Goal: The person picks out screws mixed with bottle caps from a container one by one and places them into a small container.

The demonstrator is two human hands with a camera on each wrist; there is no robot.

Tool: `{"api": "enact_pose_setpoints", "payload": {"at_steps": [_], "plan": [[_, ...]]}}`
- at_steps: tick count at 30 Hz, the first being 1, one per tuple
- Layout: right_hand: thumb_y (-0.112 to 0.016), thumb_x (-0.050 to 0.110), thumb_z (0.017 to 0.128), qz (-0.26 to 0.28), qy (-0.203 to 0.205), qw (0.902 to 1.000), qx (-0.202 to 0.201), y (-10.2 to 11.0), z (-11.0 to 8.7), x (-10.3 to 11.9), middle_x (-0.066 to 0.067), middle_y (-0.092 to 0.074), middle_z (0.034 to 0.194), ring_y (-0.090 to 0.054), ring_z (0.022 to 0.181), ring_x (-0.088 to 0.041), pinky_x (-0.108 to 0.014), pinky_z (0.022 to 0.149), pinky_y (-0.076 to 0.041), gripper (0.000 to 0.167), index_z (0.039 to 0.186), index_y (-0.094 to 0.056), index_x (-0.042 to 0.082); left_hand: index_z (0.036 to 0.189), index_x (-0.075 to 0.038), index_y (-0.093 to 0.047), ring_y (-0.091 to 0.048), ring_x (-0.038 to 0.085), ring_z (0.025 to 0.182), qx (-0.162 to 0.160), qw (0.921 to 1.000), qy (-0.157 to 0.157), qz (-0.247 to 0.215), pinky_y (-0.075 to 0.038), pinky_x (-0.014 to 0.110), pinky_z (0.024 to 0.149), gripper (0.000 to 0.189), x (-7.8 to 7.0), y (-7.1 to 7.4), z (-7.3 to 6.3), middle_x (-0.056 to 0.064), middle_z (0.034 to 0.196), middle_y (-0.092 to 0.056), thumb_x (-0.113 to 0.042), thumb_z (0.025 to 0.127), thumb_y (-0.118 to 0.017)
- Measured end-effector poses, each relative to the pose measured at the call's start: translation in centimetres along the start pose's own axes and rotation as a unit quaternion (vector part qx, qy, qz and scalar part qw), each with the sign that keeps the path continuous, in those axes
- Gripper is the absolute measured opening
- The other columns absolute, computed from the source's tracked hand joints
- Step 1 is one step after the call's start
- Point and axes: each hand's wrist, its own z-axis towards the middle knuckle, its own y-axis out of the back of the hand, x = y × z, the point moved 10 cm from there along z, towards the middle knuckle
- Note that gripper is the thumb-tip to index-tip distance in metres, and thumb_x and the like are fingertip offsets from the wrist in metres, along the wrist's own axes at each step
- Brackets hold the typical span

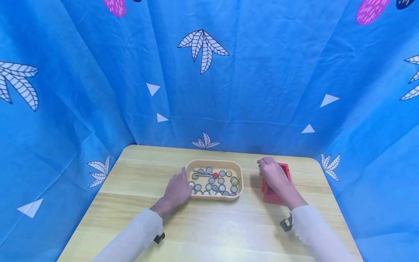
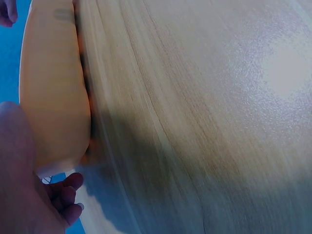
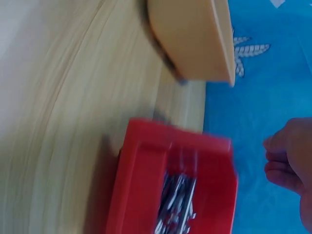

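Note:
A tan tray (image 1: pixel 216 198) sits near the middle of the table. My left hand (image 1: pixel 178 189) grips its left end; in the left wrist view the thumb (image 2: pixel 14 126) lies against the tray wall and the other fingers curl below. Inside the tray are many round discs like bottle caps (image 1: pixel 222 188), one of them red, and a few thin metal rods (image 1: pixel 203 173). My right hand (image 1: pixel 273 176) is raised over a red bin (image 1: pixel 272 196), fingers loosely curled, with nothing visible in them. Thin metal pieces (image 3: pixel 178 202) lie inside the bin.
The wooden table (image 1: pixel 140 174) has its back edge close to a blue patterned curtain (image 1: pixel 262 91), which also hangs along both sides. Light glares off the table's front part. Bare wood separates the tray and the bin.

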Motion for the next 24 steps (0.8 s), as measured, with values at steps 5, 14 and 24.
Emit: {"api": "enact_pose_setpoints", "payload": {"at_steps": [5, 14, 24], "plan": [[-0.069, 0.0, 0.093, 0.032, -0.004, 0.9995, -0.008, -0.2, 1.3, 1.6, -0.018, -0.075, 0.106, -0.07, 0.104, -0.034, -0.044, 0.092, -0.061, 0.018, 0.11, -0.073, -0.004, 0.163, 0.006, -0.015, -0.054, 0.04, 0.126, 0.0, 1.0, -0.002, 0.005, -0.043, 0.055, 0.113, 0.087, 0.1, 0.0, 0.1, 0.027, 0.146, -0.055, -0.031, 0.094, -0.053], [-0.072, 0.003, 0.092, 0.067, 0.016, 0.9976, -0.003, -1.1, 3.3, 5.0, -0.016, -0.075, 0.102, -0.071, 0.1, -0.032, -0.042, 0.088, -0.062, 0.015, 0.106, -0.076, -0.002, 0.162, 0.008, -0.016, -0.055, 0.038, 0.123, -0.001, 0.9997, -0.008, 0.022, -0.044, 0.054, 0.112, 0.086, 0.1, 0.1, 0.1, 0.027, 0.143, -0.058, -0.031, 0.094, -0.052], [-0.073, 0.006, 0.092, 0.101, 0.054, 0.9934, 0.01, -3.1, 5.6, 8.2, -0.013, -0.076, 0.1, -0.072, 0.096, -0.029, -0.037, 0.087, -0.063, 0.014, 0.104, -0.077, 0.002, 0.162, 0.008, -0.017, -0.057, 0.04, 0.123, -0.003, 0.9998, -0.006, 0.021, -0.046, 0.054, 0.11, 0.088, 0.2, 0.0, 0.1, 0.027, 0.14, -0.059, -0.03, 0.092, -0.054]]}}
